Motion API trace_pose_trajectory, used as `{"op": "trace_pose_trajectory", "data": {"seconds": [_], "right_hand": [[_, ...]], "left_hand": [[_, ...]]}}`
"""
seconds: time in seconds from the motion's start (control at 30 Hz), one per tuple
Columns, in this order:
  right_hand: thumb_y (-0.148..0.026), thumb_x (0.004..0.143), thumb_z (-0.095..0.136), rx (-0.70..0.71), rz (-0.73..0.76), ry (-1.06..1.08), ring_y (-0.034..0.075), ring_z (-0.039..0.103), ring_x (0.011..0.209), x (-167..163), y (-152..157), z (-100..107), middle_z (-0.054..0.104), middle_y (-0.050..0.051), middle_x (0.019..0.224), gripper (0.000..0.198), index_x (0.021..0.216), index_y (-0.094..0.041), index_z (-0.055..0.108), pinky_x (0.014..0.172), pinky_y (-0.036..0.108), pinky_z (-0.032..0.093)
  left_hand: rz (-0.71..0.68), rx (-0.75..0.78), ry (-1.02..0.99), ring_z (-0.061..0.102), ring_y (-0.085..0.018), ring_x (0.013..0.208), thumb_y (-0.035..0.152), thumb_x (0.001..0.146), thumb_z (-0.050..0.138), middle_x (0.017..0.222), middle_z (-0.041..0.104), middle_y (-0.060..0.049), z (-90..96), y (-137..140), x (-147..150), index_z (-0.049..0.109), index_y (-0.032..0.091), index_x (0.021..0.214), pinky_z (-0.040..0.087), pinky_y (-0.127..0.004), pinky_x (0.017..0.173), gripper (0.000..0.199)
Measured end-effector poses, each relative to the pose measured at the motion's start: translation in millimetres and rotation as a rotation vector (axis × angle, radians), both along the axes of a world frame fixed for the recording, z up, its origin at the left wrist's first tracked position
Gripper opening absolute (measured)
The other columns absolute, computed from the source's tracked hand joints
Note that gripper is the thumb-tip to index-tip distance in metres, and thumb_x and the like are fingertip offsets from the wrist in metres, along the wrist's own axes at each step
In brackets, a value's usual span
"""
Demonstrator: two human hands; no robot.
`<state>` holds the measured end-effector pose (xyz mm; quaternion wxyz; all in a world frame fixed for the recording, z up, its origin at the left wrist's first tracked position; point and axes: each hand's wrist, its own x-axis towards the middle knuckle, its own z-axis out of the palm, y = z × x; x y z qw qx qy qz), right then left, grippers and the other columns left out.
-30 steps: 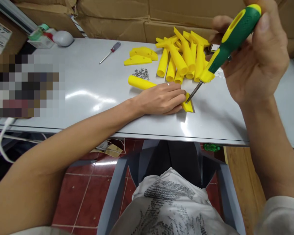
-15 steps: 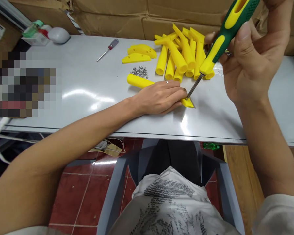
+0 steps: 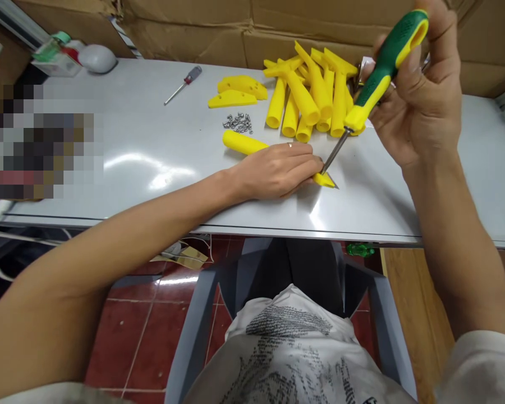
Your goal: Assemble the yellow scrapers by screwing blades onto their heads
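Note:
My left hand (image 3: 280, 171) is closed over a yellow plastic handle piece (image 3: 244, 142) and presses it to the table. One rounded end shows left of the hand, and a flat pointed end sticks out at the right. My right hand (image 3: 427, 104) grips a green and yellow screwdriver (image 3: 379, 78) by its handle, tilted. Its metal shaft reaches down to the piece's flat end beside my left fingertips; the fingers hide the exact contact. Just behind the piece lies a small heap of screws (image 3: 238, 123).
Several yellow tube-shaped handles (image 3: 307, 104) are piled at the back. Two flat yellow plates (image 3: 233, 98) and a small grey screwdriver (image 3: 184, 84) lie left of them. A white rounded object (image 3: 97, 58) sits far left. Cardboard (image 3: 193, 33) borders the white table (image 3: 151, 134).
The green and yellow screwdriver's handle has turned in my right hand, which has shifted left and rolled. My left hand still presses the yellow piece, which has moved slightly.

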<state>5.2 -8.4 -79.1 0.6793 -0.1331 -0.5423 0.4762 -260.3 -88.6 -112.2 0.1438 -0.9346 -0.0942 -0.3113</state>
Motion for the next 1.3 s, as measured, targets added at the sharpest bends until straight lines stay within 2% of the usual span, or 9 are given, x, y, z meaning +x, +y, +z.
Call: {"op": "trace_pose_trajectory", "data": {"seconds": [0.1,0.27,0.4,0.53,0.7,0.8,0.97,1.13,1.3], "right_hand": [[-0.081,0.07,0.114,0.045,-0.152,-0.011,0.018,0.071,0.076,-10,-13,8,0.072,-0.008,0.099,0.056,0.111,-0.053,0.086,0.064,0.032,0.072],[-0.071,0.091,0.106,0.02,-0.049,-0.191,0.029,0.088,0.13,-7,-39,23,0.084,-0.003,0.124,0.046,0.121,-0.046,0.083,0.101,0.044,0.084],[-0.069,0.097,0.104,0.204,-0.14,-0.137,0.026,0.091,0.116,-11,-36,19,0.082,-0.006,0.113,0.037,0.119,-0.048,0.084,0.087,0.04,0.084],[-0.071,0.106,0.095,0.406,-0.234,-0.126,0.017,0.089,0.113,-22,-30,13,0.077,-0.011,0.127,0.023,0.126,-0.062,0.088,0.076,0.025,0.076],[-0.064,0.116,0.087,0.433,-0.116,-0.273,0.024,0.089,0.126,-13,-40,14,0.078,-0.006,0.137,0.022,0.138,-0.059,0.089,0.09,0.041,0.085],[-0.058,0.118,0.088,0.415,-0.06,-0.296,0.025,0.089,0.134,-3,-44,17,0.077,-0.006,0.142,0.022,0.14,-0.055,0.089,0.1,0.046,0.087],[-0.061,0.121,0.085,0.581,-0.055,-0.424,0.024,0.088,0.14,7,-30,19,0.079,-0.011,0.147,0.036,0.157,-0.056,0.081,0.102,0.04,0.086],[-0.074,0.123,0.076,0.735,-0.05,-0.414,0.022,0.091,0.131,5,-14,15,0.08,-0.012,0.149,0.044,0.164,-0.058,0.075,0.097,0.035,0.083],[-0.071,0.117,0.083,0.701,-0.272,-0.487,0.019,0.091,0.124,12,-18,19,0.081,-0.014,0.147,0.041,0.155,-0.056,0.083,0.091,0.027,0.074]], "left_hand": [[0.035,0.093,0.11,0.084,-0.029,0.123,0.018,0.136,0.036,0.133,0.087,-0.019,2.6,0,0,0.074,0.01,0.147,0.074,-0.048,0.107,0.041],[0.071,0.091,0.223,0.082,-0.029,0.122,0.015,0.135,0.037,0.133,0.086,-0.017,7.8,-2,0,0.08,0.013,0.14,0.073,-0.05,0.11,0.043],[0.066,-0.072,0.154,0.082,-0.03,0.125,0.023,0.137,0.044,0.137,0.085,-0.018,3.0,2,1,0.08,0.016,0.143,0.071,-0.052,0.112,0.037],[0.081,-0.19,0.122,0.079,-0.033,0.135,0.02,0.134,0.047,0.15,0.083,-0.022,-0.9,6,3,0.081,0.017,0.145,0.07,-0.05,0.115,0.036],[0.161,-0.266,0.084,0.079,-0.036,0.144,0.029,0.131,0.063,0.16,0.08,-0.02,5.9,7,-7,0.076,0.024,0.163,0.068,-0.054,0.118,0.034],[0.228,-0.297,0.087,0.082,-0.038,0.138,0.03,0.129,0.065,0.155,0.083,-0.019,13.1,5,-13,0.08,0.026,0.159,0.068,-0.053,0.112,0.033],[0.386,-0.3,0.193,0.085,-0.038,0.122,0.044,0.131,0.056,0.138,0.089,-0.016,28.7,4,-18,0.089,0.029,0.148,0.062,-0.049,0.093,0.04],[0.369,-0.283,0.295,0.082,-0.032,0.108,0.06,0.129,0.059,0.133,0.093,-0.012,41.8,18,-37,0.09,0.031,0.152,0.045,-0.045,0.075,0.048],[0.396,-0.361,0.24,0.085,-0.034,0.116,0.057,0.13,0.061,0.131,0.093,-0.013,40.4,19,-38,0.094,0.029,0.145,0.052,-0.045,0.082,0.046]]}}
